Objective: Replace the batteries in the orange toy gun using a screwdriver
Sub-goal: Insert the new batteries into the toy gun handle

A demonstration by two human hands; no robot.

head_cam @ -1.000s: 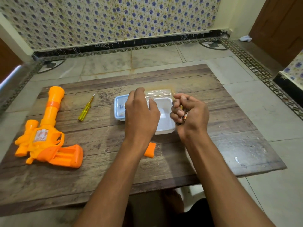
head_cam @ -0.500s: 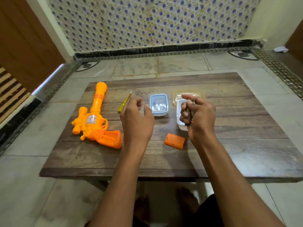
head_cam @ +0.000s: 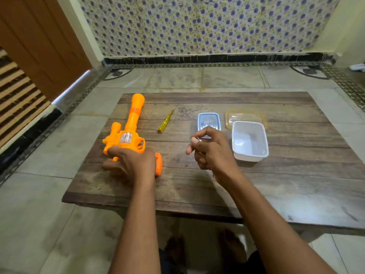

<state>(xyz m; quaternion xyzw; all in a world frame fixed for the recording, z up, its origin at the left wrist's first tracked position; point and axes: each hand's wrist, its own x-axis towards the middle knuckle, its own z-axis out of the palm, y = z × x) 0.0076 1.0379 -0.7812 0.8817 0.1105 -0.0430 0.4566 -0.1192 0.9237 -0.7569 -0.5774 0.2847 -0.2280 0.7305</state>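
A low wooden table (head_cam: 256,186) is standing on a pale tiled floor (head_cam: 39,204) with a patterned border. Beyond it, a wall (head_cam: 197,26) with blue floral tiles is rising; a brown wooden door (head_cam: 39,42) is showing far left.

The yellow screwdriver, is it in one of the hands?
No, the yellow screwdriver lies alone on the wooden table, beside the toy gun.
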